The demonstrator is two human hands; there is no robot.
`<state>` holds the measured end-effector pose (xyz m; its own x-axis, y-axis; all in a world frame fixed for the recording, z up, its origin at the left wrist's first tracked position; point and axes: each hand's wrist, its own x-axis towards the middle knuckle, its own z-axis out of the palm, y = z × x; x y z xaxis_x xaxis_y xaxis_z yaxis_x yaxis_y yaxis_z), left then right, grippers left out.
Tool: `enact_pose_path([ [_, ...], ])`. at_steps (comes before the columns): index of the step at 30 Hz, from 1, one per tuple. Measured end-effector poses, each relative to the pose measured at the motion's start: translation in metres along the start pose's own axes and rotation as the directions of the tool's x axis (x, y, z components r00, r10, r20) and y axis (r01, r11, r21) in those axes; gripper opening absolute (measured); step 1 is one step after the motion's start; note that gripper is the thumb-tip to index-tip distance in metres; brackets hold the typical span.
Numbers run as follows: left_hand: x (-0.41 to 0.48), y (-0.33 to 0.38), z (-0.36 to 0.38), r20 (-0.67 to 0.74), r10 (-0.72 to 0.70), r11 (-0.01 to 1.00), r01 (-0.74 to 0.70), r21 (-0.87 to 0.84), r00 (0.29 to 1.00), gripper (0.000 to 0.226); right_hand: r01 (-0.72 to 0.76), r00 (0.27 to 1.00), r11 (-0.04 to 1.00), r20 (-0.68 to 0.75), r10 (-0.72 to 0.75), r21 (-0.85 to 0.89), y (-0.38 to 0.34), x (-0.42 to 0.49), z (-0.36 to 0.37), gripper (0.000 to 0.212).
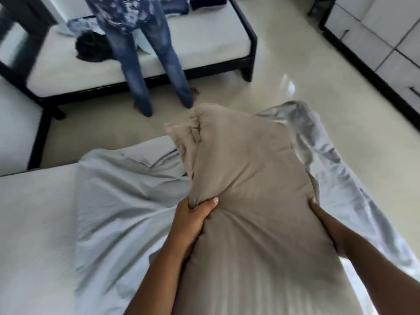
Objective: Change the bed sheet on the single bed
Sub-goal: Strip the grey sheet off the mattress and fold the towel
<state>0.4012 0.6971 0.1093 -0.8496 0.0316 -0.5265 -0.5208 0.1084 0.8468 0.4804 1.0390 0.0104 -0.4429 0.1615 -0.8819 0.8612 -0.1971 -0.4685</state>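
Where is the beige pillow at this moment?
In the head view, the beige pillow is centre-right, held up between the left hand and right hand, above the loose grey bed sheet.

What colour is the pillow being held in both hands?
Plain beige-tan pillow, seen in the head view.

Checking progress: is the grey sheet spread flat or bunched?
Bunched: the grey sheet lies rumpled on the mattress, trailing over its edge.

Matt cloth pillow [245, 178] (soft); glossy floor [284, 64]
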Motion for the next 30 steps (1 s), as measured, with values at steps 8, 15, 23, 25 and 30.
enact_pose_path([
  [8, -0.019, 0.008, -0.207, -0.108, -0.006, 1.000, 0.008, 0.013, 0.994, 0.034, -0.070, 0.960, 0.992, 0.277, 0.037, 0.110, 0.017, 0.007, 0.222, 0.080],
  [15, 0.003, -0.044, -0.378, -0.264, -0.067, 0.997, 0.071, 0.003, 0.962, 0.040, 0.041, 0.933, 0.997, 0.354, -0.063, 0.070, 0.006, 0.011, 0.387, 0.045],
  [23, 0.042, -0.207, -0.504, -0.477, -0.289, 0.879, 0.428, 0.211, 0.830, 0.037, 0.246, 0.901, 0.915, 0.423, -0.094, -0.320, 0.057, 0.029, 0.502, 0.045],
  [25, 0.045, -0.233, -0.499, -0.636, -0.301, 0.811, 0.541, 0.220, 0.710, 0.045, 0.259, 0.901, 0.840, 0.432, -0.032, -0.477, 0.077, 0.026, 0.510, 0.054],
  [30, 0.035, -0.255, -0.428, -0.746, 0.022, 0.686, 0.533, 0.495, 0.665, 0.076, 0.245, 0.932, 0.773, 0.361, -0.022, -0.585, 0.117, 0.036, 0.489, 0.059],
])
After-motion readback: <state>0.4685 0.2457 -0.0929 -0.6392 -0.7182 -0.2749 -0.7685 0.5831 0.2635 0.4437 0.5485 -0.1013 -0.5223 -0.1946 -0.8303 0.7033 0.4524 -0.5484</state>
